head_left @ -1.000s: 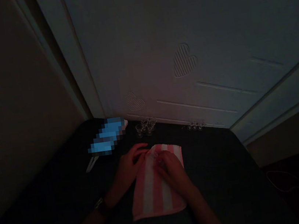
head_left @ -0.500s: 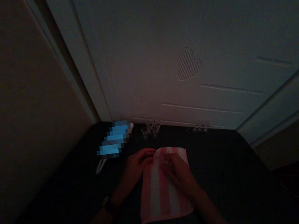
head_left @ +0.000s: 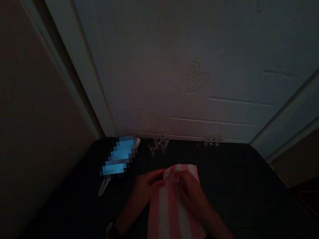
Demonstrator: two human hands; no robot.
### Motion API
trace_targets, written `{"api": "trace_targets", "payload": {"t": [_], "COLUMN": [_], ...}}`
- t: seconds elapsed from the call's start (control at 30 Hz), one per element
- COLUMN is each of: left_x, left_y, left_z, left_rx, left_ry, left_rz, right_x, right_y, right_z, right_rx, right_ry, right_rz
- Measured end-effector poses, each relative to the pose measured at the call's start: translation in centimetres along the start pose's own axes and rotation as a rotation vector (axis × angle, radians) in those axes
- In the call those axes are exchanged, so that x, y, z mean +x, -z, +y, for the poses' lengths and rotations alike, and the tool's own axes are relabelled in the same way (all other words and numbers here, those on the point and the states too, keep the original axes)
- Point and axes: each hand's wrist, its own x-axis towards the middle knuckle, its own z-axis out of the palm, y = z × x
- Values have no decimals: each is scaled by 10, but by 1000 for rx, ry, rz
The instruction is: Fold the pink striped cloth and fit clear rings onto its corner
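Note:
A small pink-and-white striped towel (head_left: 174, 212) lies on the dark tabletop before me. At its upper left edge, my left hand (head_left: 148, 185) has its fingers closed on the cloth. My right hand (head_left: 193, 194) rests over the towel's upper part, its fingertips pinching a small clear glass (head_left: 173, 178). The dimness blurs the glass's exact shape, and the fingers cover part of it. Beyond the towel stands a cluster of small clear footed glasses (head_left: 159, 144). Further right, several smaller clear glass pieces (head_left: 211, 142) sit near the wall.
A phone with a lit, pixelated blue screen (head_left: 120, 156) lies at the back left, a white strap (head_left: 103, 187) beside it. A pale panel with raised hearts (head_left: 196, 77) rises behind the dark table (head_left: 235, 196). A thin cable (head_left: 313, 208) shows at the lower right.
The view has tilted up slightly, so everything sits lower in the picture. Both hands stay at the towel's upper part, the right one still with the glass.

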Motion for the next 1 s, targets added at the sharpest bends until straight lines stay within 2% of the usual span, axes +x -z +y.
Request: {"api": "trace_targets", "payload": {"t": [0.17,0.43,0.6,0.77,1.0], "left_x": [-2,-1,-1,0,-1], "left_y": [-1,-3,-4,-7,-6], "left_z": [5,-2,1,2,11], "left_rx": [19,-76,-18,35,66], "left_ry": [-11,-65,-135,-167,-153], "left_rz": [-10,-33,-64,-46,-14], "right_x": [-1,-1,0,2,6], "right_y": [-3,-7,-6,-6,-5], "right_z": [3,6,4,0,-2], "right_rx": [77,88,127,136,87], "right_ry": [-12,-40,-46,-38,-37], "right_rz": [19,36,46,48,156]}}
